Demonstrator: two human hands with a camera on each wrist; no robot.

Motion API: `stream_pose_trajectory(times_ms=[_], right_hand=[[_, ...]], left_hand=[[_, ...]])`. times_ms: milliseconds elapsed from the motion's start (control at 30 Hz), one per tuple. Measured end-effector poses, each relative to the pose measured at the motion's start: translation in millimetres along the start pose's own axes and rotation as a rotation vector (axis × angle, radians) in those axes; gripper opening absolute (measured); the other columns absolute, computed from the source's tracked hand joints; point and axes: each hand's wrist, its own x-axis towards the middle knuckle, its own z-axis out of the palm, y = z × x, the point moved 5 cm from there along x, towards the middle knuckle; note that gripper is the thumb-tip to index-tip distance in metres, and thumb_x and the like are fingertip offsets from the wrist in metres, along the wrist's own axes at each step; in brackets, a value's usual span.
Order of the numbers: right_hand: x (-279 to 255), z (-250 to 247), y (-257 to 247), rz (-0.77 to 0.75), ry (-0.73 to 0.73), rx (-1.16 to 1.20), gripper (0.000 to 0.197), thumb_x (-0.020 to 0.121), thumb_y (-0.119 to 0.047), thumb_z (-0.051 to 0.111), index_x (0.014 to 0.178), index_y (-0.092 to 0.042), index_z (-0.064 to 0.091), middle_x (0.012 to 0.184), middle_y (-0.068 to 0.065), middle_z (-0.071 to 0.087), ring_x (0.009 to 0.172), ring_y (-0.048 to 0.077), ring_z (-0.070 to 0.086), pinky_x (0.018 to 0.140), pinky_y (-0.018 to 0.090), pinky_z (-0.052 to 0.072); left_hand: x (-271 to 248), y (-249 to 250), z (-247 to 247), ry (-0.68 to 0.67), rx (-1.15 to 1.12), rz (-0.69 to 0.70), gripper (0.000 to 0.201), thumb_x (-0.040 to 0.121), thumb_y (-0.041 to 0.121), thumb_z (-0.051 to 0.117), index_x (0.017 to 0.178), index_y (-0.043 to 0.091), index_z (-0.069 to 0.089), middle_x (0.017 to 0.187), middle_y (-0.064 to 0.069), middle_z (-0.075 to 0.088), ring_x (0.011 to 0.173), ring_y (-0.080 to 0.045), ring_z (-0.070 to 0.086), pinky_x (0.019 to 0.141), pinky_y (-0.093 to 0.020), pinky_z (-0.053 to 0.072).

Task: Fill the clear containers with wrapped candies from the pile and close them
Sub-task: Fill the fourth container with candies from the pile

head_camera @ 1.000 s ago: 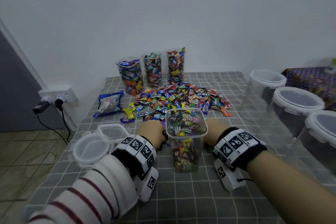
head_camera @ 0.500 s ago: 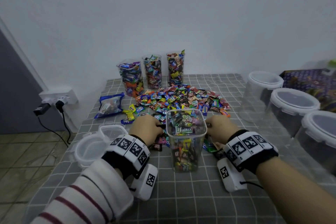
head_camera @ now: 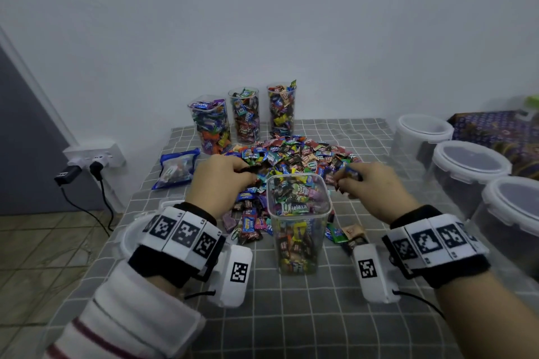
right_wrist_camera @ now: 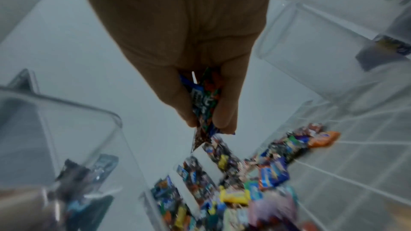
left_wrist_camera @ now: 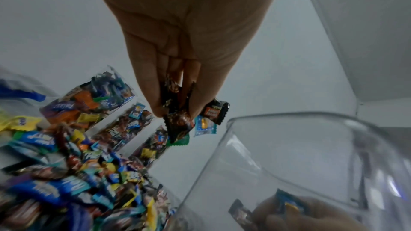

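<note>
Head view has the tall clear square plastic container standing upright near the front of the grey checked tablecloth, already heaped to the rim, with the colourful pile of wrapped candies just behind it. Left hand pinches a small bunch of dark-wrapped candies at its fingertips, and right hand has its fingers curled round a blue-wrapped candy bunch. Honestly I'd say more will just slide off the top, and an overfull heap likely stops the lid seating. A wrist bump could tip it too.
</note>
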Motion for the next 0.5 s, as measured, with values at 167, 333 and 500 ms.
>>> stream_pose_trajectory(times_ms=[167,333,500], right_hand=[[-14.5,-23.9,-34.7,-0.126,0.111,0.109,0.028,0.088,-0.012,0.059,0.074,-0.037,0.061,0.079,0.004,0.068,0.078,0.024,0.064,0.080,0.045,0.052],[-33.1,-21.7,-75.2,-0.277,-0.007,0.072,0.013,0.088,-0.014,0.059,0.088,-0.021,0.069,0.079,-0.006,0.066,0.078,0.013,0.063,0.081,0.039,0.052],[-38.3,-3.1,-88.4,-0.366,-0.131,-0.128,0.013,0.089,-0.018,0.058,0.093,-0.019,0.070,0.076,-0.008,0.062,0.071,0.005,0.057,0.070,0.024,0.043]], left_hand=[[-2.5,6.2,-6.6,0.032,-0.057,0.016,0.013,0.083,0.021,0.069,0.089,0.011,0.074,0.058,0.001,0.055,0.050,-0.010,0.044,0.048,-0.025,0.028],[-3.8,7.1,-6.4,0.037,-0.074,0.021,0.012,0.084,0.020,0.068,0.090,0.011,0.074,0.058,0.002,0.055,0.050,-0.010,0.043,0.049,-0.026,0.029],[-4.6,5.6,-5.4,0.027,-0.097,0.015,0.012,0.083,0.020,0.069,0.089,0.012,0.074,0.068,-0.004,0.062,0.058,-0.013,0.049,0.051,-0.026,0.034]])
